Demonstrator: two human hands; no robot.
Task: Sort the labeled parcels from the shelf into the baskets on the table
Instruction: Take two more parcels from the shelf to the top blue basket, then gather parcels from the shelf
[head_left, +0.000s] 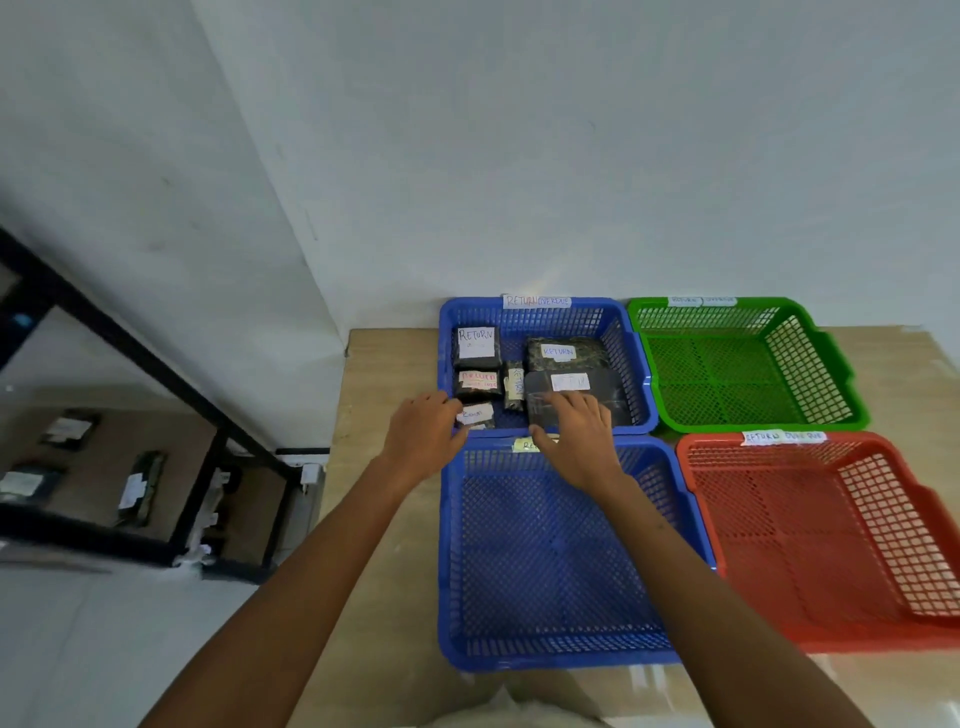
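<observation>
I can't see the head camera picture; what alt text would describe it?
Two bare hands, left hand and right hand, reach into the far blue plastic basket holding dark labelled parcels. The near blue basket, green basket and red basket hold nothing.

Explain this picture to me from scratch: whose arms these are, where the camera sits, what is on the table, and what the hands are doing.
There is no machine here. A person wears a wide-angle camera on the head, so this one picture looks forward and down along their two bare arms.

On the table stand four mesh baskets: a far blue basket, a near blue basket, a green basket and a red basket. Only the far blue one holds parcels, about six dark wrapped ones with white labels, several reading RETURN.

The right hand rests on the large dark parcel at that basket's near edge. The left hand is at its near left corner, touching a small parcel. Whether either is gripped or just set down, I cannot tell.

At left is the shelf, with more labelled parcels waiting.
</observation>
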